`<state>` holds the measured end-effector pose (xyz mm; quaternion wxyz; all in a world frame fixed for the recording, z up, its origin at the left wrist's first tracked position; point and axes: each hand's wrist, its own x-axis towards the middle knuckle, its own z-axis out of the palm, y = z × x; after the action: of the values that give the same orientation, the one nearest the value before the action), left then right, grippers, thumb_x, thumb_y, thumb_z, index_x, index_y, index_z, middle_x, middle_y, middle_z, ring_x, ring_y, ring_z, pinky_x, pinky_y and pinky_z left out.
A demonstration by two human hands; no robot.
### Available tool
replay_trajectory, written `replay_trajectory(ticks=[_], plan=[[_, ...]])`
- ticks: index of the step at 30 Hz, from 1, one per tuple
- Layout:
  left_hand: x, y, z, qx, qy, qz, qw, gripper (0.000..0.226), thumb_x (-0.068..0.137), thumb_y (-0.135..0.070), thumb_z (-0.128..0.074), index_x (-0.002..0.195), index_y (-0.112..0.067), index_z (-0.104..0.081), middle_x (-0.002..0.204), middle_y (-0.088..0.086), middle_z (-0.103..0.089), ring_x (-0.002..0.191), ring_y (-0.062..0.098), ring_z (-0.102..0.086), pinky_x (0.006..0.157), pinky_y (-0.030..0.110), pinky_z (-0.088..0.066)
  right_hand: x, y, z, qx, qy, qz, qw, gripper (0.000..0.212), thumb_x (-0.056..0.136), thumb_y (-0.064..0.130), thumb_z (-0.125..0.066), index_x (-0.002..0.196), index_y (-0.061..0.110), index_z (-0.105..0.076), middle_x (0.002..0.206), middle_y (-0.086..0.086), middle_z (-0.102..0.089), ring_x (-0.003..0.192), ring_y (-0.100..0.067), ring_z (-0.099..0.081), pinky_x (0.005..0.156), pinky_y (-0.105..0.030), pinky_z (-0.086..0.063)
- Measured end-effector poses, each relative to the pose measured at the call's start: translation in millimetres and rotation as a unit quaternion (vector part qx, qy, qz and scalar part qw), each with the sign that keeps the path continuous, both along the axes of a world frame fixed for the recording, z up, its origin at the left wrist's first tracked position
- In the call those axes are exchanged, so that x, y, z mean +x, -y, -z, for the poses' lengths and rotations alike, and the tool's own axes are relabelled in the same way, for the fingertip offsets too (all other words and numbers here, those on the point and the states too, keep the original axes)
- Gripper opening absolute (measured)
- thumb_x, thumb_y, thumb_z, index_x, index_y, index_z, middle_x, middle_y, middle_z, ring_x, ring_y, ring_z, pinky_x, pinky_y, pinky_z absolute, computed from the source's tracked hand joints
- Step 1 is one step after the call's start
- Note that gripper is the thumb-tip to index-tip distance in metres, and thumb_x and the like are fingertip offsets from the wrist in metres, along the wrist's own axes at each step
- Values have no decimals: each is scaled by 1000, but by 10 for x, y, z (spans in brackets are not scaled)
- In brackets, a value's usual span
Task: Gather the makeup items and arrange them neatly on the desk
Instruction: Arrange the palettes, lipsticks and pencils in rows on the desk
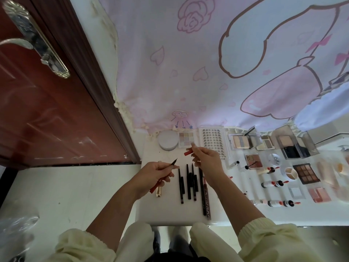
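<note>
**While the cap is off: liner pen in left hand, cap in right**

As the pen [155, 186] sits in the left hand [158, 173], its fingers [170, 175] are curled round the red barrel. The dark tip points up and away. The hand is held above the left end of the white surface [162, 210].

Right hand [205, 159]: fingers [196, 148] pinch the small red cap [188, 152], apart from the pen tip, up near the back row.

Between and below the hands: a row of dark pencils [188, 184] lying side by side on the surface. A gold tube [158, 191] lies just left of them, under the pen's barrel.

Back row: round white compact [168, 141], pale eyeshadow palette [186, 139], lash tray [212, 140].

Further right: brown palette [306, 173] and small bottles [275, 183], laid in rows.

Behind the surface hangs a pink printed cloth [188, 72]. A red-brown door [47, 110] stands at left.
</note>
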<state>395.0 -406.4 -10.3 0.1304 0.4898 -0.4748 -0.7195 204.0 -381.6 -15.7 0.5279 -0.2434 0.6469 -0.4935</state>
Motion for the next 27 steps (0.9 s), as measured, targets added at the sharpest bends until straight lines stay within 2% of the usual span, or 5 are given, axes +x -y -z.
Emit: replay_trajectory(ticks=[5, 12, 16, 20, 27], plan=[[21, -30, 183, 39, 41, -140, 988, 18, 95, -18, -58, 107, -8, -67, 87, 4, -75, 80, 16, -72, 71, 23, -54, 10, -32, 169, 62, -60, -35, 996, 23, 92, 24, -65, 84, 4, -75, 77, -6, -74, 62, -11, -60, 60, -22, -50], [-43, -46, 363, -74, 171, -158, 970, 12, 89, -23, -67, 93, -11, -67, 85, -1, -74, 72, 11, -69, 68, 22, -51, 135, -122, 356, 145, -211, -216, 942, 10, 88, 10, -66, 79, 11, -68, 65, 5, -69, 58, -6, -64, 62, -20, -57], [-121, -28, 403, -107, 198, -140, 964, 10, 84, -21, -73, 89, -12, -73, 79, -1, -73, 72, 14, -71, 76, 30, -56, 198, -70, 419, 150, -272, -290, 905, 10, 80, 12, -75, 77, 9, -66, 83, -5, -74, 76, -20, -72, 73, -38, -60], [-182, 1, 464, -152, 282, -59, 946, 20, 84, -27, -72, 98, -13, -76, 89, 2, -74, 81, 15, -67, 77, 27, -52, 239, -9, 436, 178, -306, -345, 869, 10, 80, 13, -75, 77, 5, -70, 79, -9, -74, 66, -15, -69, 72, -32, -61], [-299, 42, 512, -169, 346, 23, 923, 19, 86, -27, -70, 91, -10, -75, 82, 6, -72, 69, 14, -60, 61, 20, -37, 316, 24, 513, 157, -380, -351, 841, 13, 88, 17, -66, 86, 7, -74, 78, -3, -67, 59, -8, -54, 58, -17, -48]])
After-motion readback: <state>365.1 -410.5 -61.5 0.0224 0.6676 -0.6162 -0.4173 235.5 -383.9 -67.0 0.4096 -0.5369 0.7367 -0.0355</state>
